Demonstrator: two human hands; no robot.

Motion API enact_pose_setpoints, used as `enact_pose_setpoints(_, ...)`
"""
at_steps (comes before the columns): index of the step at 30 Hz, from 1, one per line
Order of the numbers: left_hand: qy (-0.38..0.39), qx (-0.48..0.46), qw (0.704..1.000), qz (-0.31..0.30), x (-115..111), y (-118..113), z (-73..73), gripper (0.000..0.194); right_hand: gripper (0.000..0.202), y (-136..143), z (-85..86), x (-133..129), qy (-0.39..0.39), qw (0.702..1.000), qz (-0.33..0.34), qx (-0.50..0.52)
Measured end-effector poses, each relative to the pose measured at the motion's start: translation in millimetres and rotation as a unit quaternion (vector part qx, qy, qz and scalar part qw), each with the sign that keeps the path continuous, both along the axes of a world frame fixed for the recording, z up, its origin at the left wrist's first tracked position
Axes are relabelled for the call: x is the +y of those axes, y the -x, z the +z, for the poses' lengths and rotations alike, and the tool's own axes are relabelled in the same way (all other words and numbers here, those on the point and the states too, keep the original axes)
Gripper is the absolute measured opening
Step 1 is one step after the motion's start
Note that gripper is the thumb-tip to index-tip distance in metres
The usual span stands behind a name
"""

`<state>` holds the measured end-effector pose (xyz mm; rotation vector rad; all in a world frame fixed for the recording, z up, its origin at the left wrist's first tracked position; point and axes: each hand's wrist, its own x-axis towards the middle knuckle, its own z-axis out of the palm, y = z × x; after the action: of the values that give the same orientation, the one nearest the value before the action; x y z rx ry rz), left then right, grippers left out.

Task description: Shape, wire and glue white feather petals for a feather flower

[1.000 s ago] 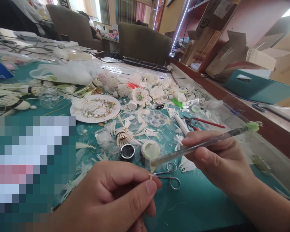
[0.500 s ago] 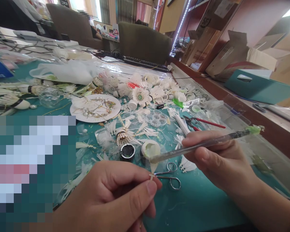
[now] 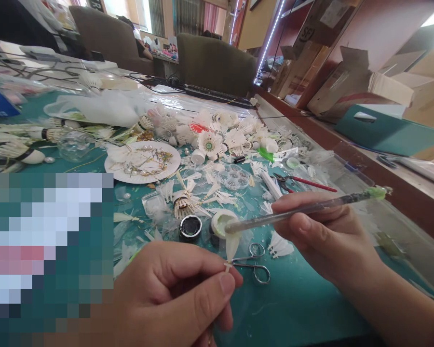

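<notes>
Between thumb and forefinger, my left hand (image 3: 188, 289) pinches the stem of a small pale feather piece (image 3: 232, 246), its wide end pointing up. My right hand (image 3: 321, 231) grips a grey paintbrush (image 3: 296, 212), green at its far right end. The brush's left tip is at the top of the feather, in front of a small jar of pale green paint (image 3: 221, 222); whether it touches the feather I cannot tell. To the left stands a black-filled jar (image 3: 190, 226). Small scissors (image 3: 261, 273) lie just behind my left fingertips.
A white plate (image 3: 112, 168) with wire and beads lies left of centre. Behind are shuttlecocks and feather flowers (image 3: 210, 143). Red-handled pliers (image 3: 314, 183) lie at right, a feather fan (image 3: 280, 244) beside the scissors. Cardboard boxes (image 3: 340, 82) stand at the right; a pixelated patch covers the lower left.
The brush's left tip has risen slightly, and more of the feather shows below it. My left hand keeps its pinch almost in place.
</notes>
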<state>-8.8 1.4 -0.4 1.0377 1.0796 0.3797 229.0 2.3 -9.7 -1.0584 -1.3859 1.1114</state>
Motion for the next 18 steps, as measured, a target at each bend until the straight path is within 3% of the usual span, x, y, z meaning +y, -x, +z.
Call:
enact_pose_setpoints(3,0.001,0.005,1.000,-0.002,0.7,-0.3,1.0,0.032,0.014,0.2,1.8,-0.3,0.006,1.000,0.004,-0.001)
enact_pose_setpoints(10,0.003,-0.003,1.000,0.015,0.2,-2.1,0.5,0.027,0.020,-1.7,0.2,4.0,-0.014,0.998,-0.065,0.006)
enact_pose_setpoints(18,0.001,0.004,1.000,-0.012,1.9,-1.2,1.4,0.033,0.015,-1.2,2.1,-0.8,0.001,1.000,0.023,-0.003)
